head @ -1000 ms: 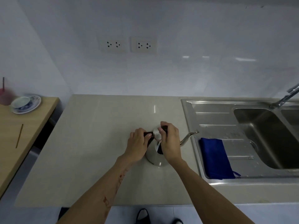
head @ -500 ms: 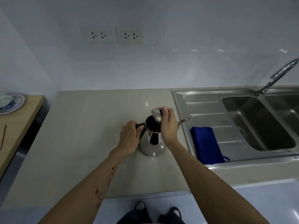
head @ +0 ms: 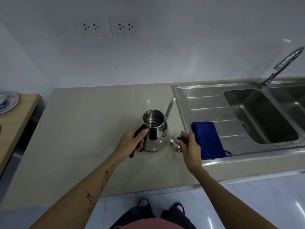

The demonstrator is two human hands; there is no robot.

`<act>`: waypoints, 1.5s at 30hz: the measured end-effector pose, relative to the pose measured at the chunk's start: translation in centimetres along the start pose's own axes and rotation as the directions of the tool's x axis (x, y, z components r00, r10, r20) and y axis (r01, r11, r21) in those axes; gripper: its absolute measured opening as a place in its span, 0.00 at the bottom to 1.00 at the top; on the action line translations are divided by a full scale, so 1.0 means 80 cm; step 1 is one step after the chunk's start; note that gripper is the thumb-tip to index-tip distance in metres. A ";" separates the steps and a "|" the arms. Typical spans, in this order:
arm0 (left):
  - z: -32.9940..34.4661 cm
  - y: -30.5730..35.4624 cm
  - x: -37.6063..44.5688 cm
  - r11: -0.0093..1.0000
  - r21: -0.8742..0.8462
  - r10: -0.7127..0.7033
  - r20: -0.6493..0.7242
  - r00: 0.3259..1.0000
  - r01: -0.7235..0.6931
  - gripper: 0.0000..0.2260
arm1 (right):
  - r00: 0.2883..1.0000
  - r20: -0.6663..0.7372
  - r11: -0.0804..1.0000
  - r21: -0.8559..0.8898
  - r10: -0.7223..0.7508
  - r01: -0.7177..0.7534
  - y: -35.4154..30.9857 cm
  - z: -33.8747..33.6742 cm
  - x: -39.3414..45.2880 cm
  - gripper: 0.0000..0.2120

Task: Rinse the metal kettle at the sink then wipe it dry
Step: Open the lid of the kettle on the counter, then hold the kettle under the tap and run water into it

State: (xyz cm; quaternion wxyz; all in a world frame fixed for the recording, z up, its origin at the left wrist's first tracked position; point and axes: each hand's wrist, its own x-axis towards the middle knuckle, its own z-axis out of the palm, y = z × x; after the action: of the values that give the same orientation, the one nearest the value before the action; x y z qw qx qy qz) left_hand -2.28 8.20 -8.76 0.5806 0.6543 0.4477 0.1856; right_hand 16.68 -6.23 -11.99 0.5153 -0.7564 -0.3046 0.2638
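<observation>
A shiny metal kettle (head: 155,134) stands upright on the beige counter (head: 92,129), its mouth uncovered and its thin spout (head: 170,107) pointing toward the sink. My left hand (head: 132,142) grips the kettle's dark handle. My right hand (head: 188,146) holds the kettle's lid (head: 175,144) by its dark knob, low over the counter just right of the kettle. A folded blue cloth (head: 208,139) lies on the sink's drainboard (head: 208,103), right beside my right hand. The steel sink basin (head: 257,113) and its tap (head: 280,66) are further right.
A wooden table (head: 14,123) with a patterned plate (head: 8,102) stands at the far left. Two wall sockets (head: 107,27) sit above the counter. Water drops lie on the drainboard. The counter's front edge is near my legs.
My right hand has lifted the lid off the kettle and carried it down to the right, near the counter. My left hand has stayed on the handle. The camera has tilted.
</observation>
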 end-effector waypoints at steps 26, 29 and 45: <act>0.219 0.126 0.089 0.980 -0.108 0.112 -0.381 0.918 -0.165 0.27 | 0.962 -0.169 0.976 0.001 -0.215 0.218 0.001 -0.179 0.150 0.10; 0.298 0.161 0.120 0.972 -0.139 0.125 -0.375 0.919 -0.189 0.27 | 0.943 -0.220 0.967 -0.019 -0.251 0.253 0.017 -0.249 0.201 0.09; 0.631 0.294 0.291 0.996 0.088 0.033 -0.401 0.916 0.003 0.27 | 0.973 -0.089 0.927 -0.335 -0.211 0.171 0.116 -0.569 0.479 0.10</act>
State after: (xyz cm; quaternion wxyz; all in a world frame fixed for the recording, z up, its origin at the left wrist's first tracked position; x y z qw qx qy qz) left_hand 57.25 -1.34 -6.40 0.4458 0.6302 0.5600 0.3007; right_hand 76.74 -8.99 -8.97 0.4247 -0.8125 -0.3836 0.1111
